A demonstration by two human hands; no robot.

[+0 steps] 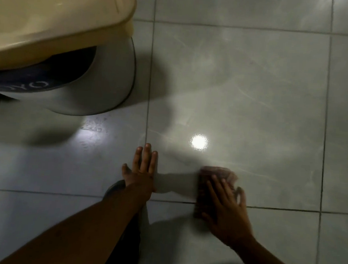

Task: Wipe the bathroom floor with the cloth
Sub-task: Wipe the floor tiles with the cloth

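Note:
The bathroom floor [244, 85] is made of large glossy grey tiles with dark grout lines. A brownish patterned cloth [203, 181] lies flat on it at lower centre right. My right hand [228, 210] presses down on the cloth with the fingers spread over it. About a hand's width to the left, my left hand [142, 171] rests flat on the tile, palm down, fingers together and pointing away from me, holding nothing.
A toilet [53, 20] with a cream lid and a grey base [110, 82] fills the upper left. A round lamp reflection [198, 141] shines on the tile just beyond my hands. Open tile stretches to the right and far side. My leg shows under my left forearm.

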